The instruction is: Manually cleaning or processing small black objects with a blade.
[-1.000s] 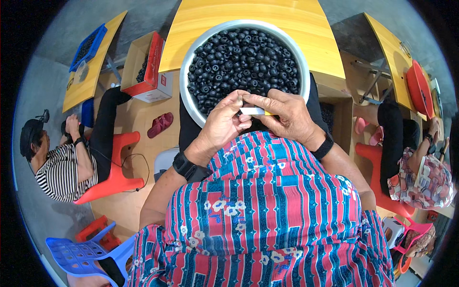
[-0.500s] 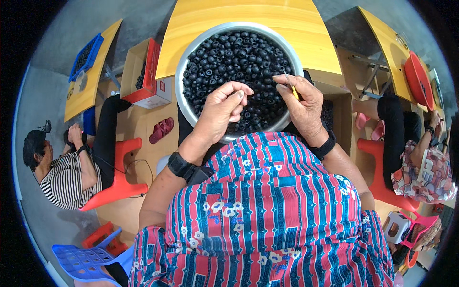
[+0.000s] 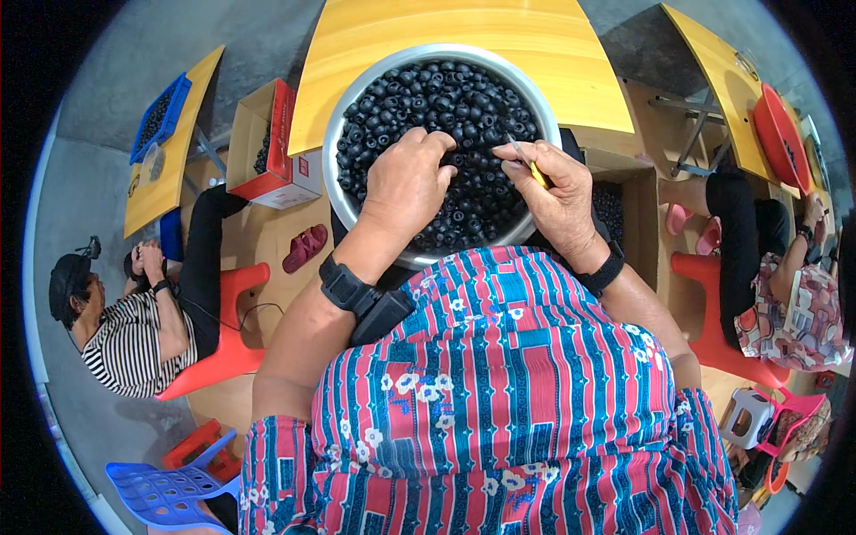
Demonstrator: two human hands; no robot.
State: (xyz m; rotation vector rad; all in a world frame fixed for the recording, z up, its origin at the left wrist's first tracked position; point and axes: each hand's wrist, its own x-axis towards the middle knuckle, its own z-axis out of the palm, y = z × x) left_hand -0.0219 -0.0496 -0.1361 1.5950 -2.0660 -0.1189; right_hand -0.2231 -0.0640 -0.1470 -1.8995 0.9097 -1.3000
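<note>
A wide silver metal basin in front of me is heaped with small round black pieces, many showing a ring-like hollow; I cannot tell their exact kind. My left hand reaches down into the left-middle of the heap. Its thumb and forefinger are bent and apart, and the other fingertips are hidden. My right hand, over the basin's right side, is closed around a small yellow-handled tool with a thin metal tip. That tip points up and left over the black pieces.
A yellow table lies beyond the basin. An open cardboard box stands right of it, and a red-and-white carton stands left. Two people sit on red stools at either side. A dark red slipper and a blue chair are at left.
My left hand has dropped from a closed pose above the basin into the black pieces, its thumb and forefinger parting. My right hand has shifted slightly left, still holding the tool.
</note>
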